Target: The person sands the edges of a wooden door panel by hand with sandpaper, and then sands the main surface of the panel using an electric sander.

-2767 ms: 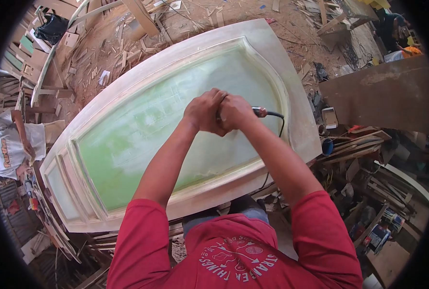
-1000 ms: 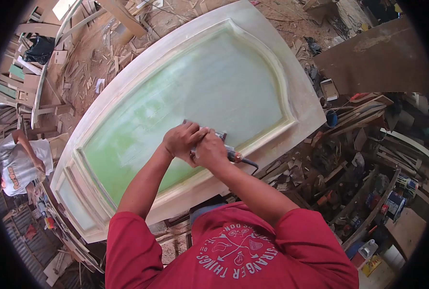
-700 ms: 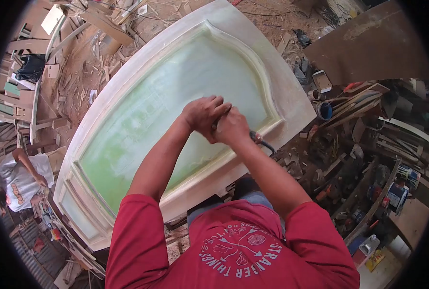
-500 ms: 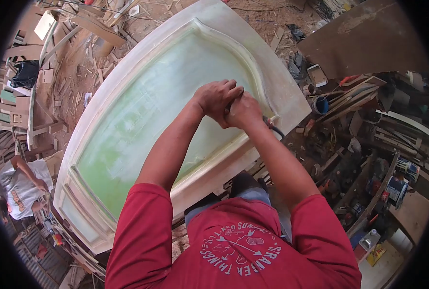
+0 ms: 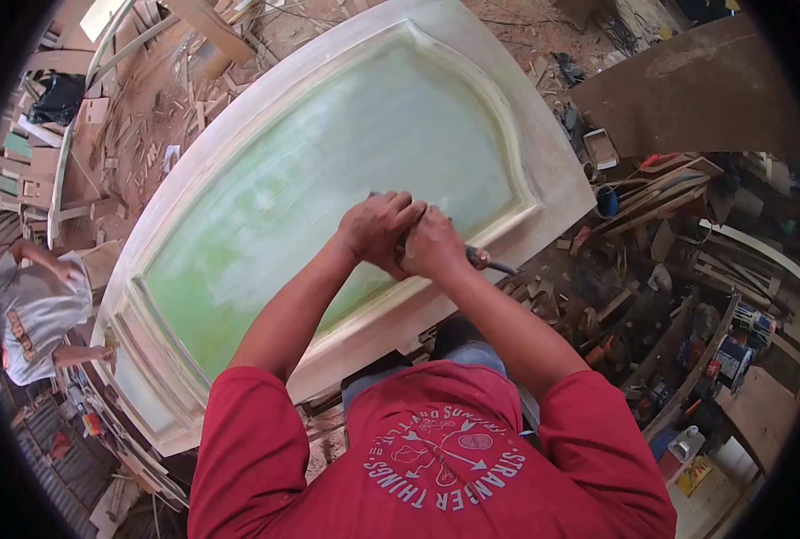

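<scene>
A large wooden door panel (image 5: pixel 328 153) lies flat before me, with a raised moulding (image 5: pixel 518 171) around a green field dusted whitish. Over the field near its lower moulding, my left hand (image 5: pixel 378 232) and my right hand (image 5: pixel 435 242) are pressed close together. Both are closed around a corded power tool (image 5: pixel 478 258). Only its dark rear end and cable show past my right wrist; its body and working face are hidden under my fingers.
Another person (image 5: pixel 36 310) in a grey shirt is at the panel's left end, one hand near its edge. Wood scraps (image 5: pixel 148 117) litter the ground. On the right are a brown board (image 5: pixel 687 85), a blue-lined bucket (image 5: pixel 605 201) and a cluttered tool shelf (image 5: pixel 732 355).
Both my hands and the tool have moved down and slightly left over the panel, toward me. The view has shifted a little. The other person's arm now reaches to the panel's edge.
</scene>
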Motion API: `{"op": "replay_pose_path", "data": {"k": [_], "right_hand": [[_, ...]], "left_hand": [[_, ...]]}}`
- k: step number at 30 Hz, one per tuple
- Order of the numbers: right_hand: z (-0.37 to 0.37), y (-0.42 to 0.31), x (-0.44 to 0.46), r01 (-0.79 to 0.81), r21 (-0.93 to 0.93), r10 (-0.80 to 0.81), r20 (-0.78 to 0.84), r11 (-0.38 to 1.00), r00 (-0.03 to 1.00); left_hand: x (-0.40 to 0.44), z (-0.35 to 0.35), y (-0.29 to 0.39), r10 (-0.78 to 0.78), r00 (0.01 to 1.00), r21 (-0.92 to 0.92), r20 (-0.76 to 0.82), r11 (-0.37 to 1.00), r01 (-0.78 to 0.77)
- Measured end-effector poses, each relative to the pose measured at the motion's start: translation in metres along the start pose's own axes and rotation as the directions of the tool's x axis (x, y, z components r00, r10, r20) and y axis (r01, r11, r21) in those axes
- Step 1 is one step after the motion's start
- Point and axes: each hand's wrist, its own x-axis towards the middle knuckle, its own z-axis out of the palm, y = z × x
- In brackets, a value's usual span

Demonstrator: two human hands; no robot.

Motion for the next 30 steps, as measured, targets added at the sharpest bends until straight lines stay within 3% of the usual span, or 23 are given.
{"op": "replay_pose_path", "data": {"k": [8, 11, 12, 21, 27, 30], "right_hand": [[0.076, -0.120, -0.036, 0.163, -0.014, -0.159, 0.141, 0.987, 0.977], [0.102, -0.165, -0.045, 0.246, -0.062, -0.237, 0.120, 0.967, 0.964], [0.096, -0.181, -0.046, 0.277, -0.033, -0.264, 0.217, 0.960, 0.940], [0.159, -0.277, -0.050, 0.476, -0.016, -0.462, 0.209, 0.879, 0.862], [0.158, -0.261, -0.053, 0.509, 0.007, -0.505, 0.136, 0.861, 0.852], [0.126, -0.230, -0.052, 0.460, 0.001, -0.449, 0.219, 0.888, 0.866]], "left_hand": [[-0.171, 0.001, 0.013, -0.102, 0.988, -0.080, -0.115, 0.992, 0.093], [-0.231, 0.003, 0.015, -0.156, 0.975, -0.069, -0.156, 0.987, 0.147], [-0.250, 0.002, 0.015, -0.174, 0.969, -0.058, -0.174, 0.984, 0.166], [-0.380, -0.004, 0.027, -0.364, 0.889, -0.019, -0.279, 0.927, 0.374], [-0.368, 0.004, 0.032, -0.345, 0.890, -0.019, -0.299, 0.934, 0.356], [-0.327, 0.006, 0.032, -0.293, 0.912, -0.006, -0.286, 0.953, 0.304]]}}
